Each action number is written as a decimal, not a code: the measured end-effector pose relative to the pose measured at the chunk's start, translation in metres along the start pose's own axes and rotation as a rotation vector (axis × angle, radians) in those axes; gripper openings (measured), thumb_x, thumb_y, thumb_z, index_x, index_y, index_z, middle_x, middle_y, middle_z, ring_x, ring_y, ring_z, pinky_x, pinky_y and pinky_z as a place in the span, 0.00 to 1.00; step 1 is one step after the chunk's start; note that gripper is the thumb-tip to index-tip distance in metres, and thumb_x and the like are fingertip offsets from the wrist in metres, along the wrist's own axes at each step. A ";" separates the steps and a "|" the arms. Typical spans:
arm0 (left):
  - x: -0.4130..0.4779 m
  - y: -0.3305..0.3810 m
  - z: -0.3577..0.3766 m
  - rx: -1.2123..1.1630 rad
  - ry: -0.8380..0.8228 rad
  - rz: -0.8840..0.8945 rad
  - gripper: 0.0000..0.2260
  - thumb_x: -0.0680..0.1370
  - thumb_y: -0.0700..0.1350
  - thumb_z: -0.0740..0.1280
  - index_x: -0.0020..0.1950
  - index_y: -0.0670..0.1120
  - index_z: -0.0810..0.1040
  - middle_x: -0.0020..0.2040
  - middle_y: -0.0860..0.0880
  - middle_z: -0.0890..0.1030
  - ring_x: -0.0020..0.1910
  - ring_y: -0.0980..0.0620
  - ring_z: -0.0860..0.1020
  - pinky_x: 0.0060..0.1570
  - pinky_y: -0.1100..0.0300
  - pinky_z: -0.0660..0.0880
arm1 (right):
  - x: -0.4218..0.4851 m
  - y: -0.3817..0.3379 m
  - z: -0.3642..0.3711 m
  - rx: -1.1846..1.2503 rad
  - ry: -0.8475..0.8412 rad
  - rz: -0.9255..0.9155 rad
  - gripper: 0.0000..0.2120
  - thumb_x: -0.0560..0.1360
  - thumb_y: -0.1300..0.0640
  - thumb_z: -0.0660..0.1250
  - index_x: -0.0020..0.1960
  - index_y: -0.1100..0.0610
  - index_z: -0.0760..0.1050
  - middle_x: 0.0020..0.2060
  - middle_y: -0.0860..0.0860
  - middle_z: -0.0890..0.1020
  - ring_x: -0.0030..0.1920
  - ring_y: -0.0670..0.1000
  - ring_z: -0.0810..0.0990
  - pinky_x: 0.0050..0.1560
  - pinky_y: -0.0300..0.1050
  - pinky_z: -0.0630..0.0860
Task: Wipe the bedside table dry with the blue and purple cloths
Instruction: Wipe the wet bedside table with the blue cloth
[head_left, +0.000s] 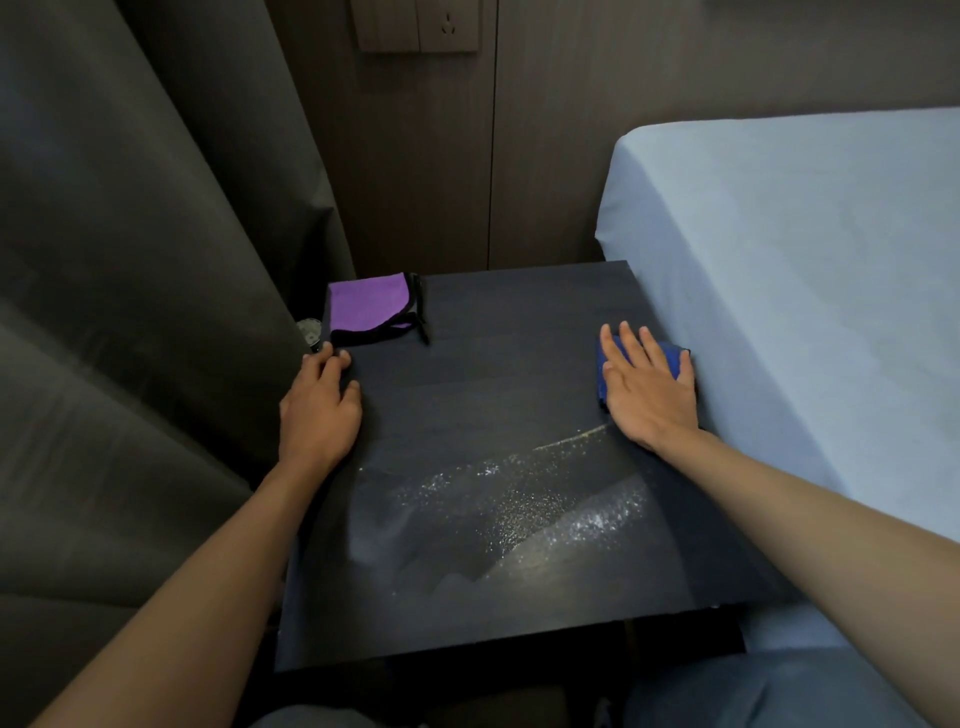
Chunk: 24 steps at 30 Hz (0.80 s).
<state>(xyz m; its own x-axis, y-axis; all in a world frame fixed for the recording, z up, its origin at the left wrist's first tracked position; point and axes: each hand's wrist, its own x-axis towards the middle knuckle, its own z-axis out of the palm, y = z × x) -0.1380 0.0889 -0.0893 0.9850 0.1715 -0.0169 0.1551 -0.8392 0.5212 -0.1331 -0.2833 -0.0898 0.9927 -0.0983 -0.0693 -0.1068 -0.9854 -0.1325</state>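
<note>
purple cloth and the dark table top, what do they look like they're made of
The folded purple cloth looks like soft microfibre or fleece: matte, fuzzy face with black stitched edging. The dark bedside table top looks like wood-grain laminate or veneer, cannot tell which: fine horizontal lines, satin sheen, droplets beading on it.

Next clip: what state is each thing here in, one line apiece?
bedside table: near part wet with droplets; far part looks dry
blue cloth: folded, pressed flat under the right hand
purple cloth: folded, lying at far left corner
right hand: open, fingers straight, on the blue cloth
left hand: relaxed on the table's left edge, holding nothing
</note>
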 end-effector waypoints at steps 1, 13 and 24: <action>0.000 0.000 0.000 -0.003 -0.001 -0.002 0.22 0.83 0.47 0.60 0.77 0.47 0.65 0.80 0.47 0.60 0.78 0.44 0.60 0.74 0.40 0.60 | -0.002 -0.001 0.000 0.011 0.003 0.034 0.25 0.84 0.49 0.41 0.80 0.41 0.43 0.81 0.43 0.48 0.80 0.45 0.43 0.77 0.62 0.42; 0.005 -0.003 0.002 -0.064 0.000 -0.010 0.21 0.82 0.46 0.62 0.75 0.45 0.67 0.79 0.46 0.61 0.75 0.41 0.64 0.74 0.43 0.61 | -0.022 -0.041 0.010 0.091 0.042 0.506 0.26 0.84 0.49 0.40 0.81 0.47 0.41 0.81 0.48 0.44 0.80 0.51 0.40 0.74 0.69 0.39; 0.003 0.000 0.000 -0.079 -0.003 -0.009 0.21 0.82 0.45 0.62 0.75 0.45 0.68 0.78 0.46 0.62 0.76 0.42 0.64 0.74 0.41 0.60 | -0.046 -0.100 0.012 0.202 0.032 0.824 0.29 0.83 0.47 0.39 0.81 0.57 0.39 0.80 0.59 0.40 0.79 0.58 0.35 0.71 0.74 0.34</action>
<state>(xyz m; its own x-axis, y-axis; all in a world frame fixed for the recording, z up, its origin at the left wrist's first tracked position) -0.1348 0.0898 -0.0897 0.9839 0.1772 -0.0239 0.1573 -0.7943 0.5868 -0.1691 -0.1787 -0.0850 0.5944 -0.7806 -0.1931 -0.8011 -0.5541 -0.2263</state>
